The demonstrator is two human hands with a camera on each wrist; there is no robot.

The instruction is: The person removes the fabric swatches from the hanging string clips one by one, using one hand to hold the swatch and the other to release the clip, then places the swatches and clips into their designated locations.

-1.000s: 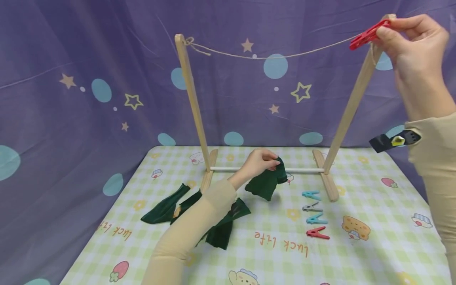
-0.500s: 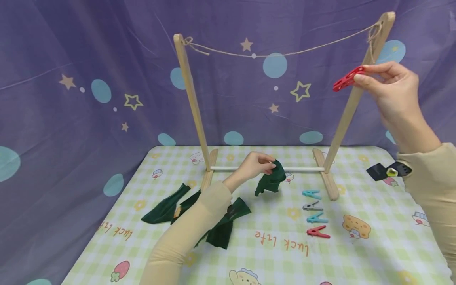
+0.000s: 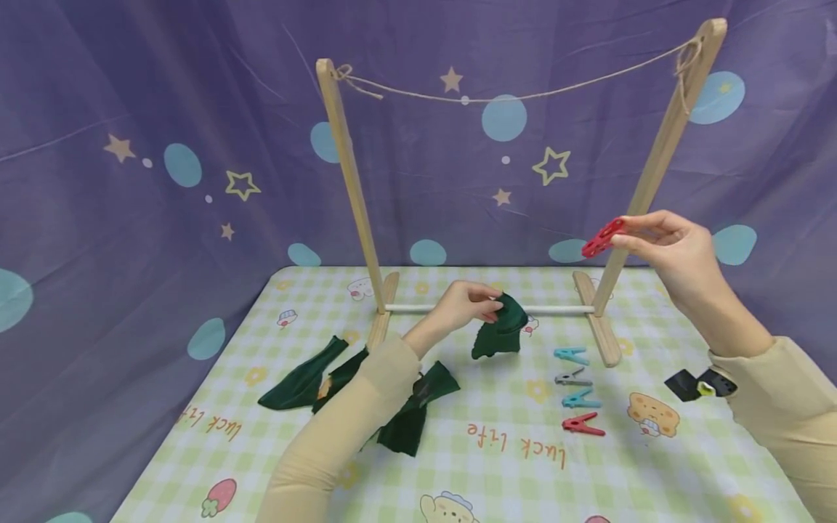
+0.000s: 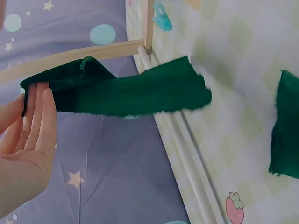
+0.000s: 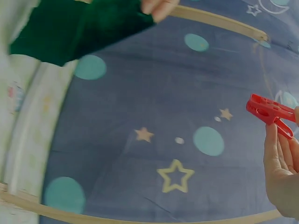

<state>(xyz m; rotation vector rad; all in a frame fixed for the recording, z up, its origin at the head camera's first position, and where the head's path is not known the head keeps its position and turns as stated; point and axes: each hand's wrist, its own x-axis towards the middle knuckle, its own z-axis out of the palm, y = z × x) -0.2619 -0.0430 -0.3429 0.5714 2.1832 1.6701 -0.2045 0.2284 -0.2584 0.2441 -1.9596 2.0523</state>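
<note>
Between thumb and fingers, my left hand (image 3: 463, 303) pinches a dark green piece of cloth (image 3: 500, 330) by its upper edge. The cloth hangs in front of the white bar, with a frayed far edge (image 4: 198, 91) in the left wrist view. My right hand (image 3: 680, 250) pinches a red clothespin (image 3: 603, 237) by its handles, in front of the right post and well below the string. In the right wrist view the red clothespin (image 5: 268, 112) points away from the fingers, with nothing in its mouth. More dark green cloth pieces (image 3: 402, 432) lie on the table, partly hidden by my left sleeve.
A string (image 3: 471, 99) sags between the left wooden post (image 3: 353, 181) and the right wooden post (image 3: 667, 145). A white bar (image 3: 556, 310) joins their feet. Several clothespins lie in a column: teal (image 3: 572, 355), grey (image 3: 573, 378), another teal (image 3: 580, 398) and red (image 3: 583, 425).
My right hand has come down and leftward from the right end of the string, carrying the red clothespin. The cloth in my left hand has turned and folded a little; that hand has barely moved.
</note>
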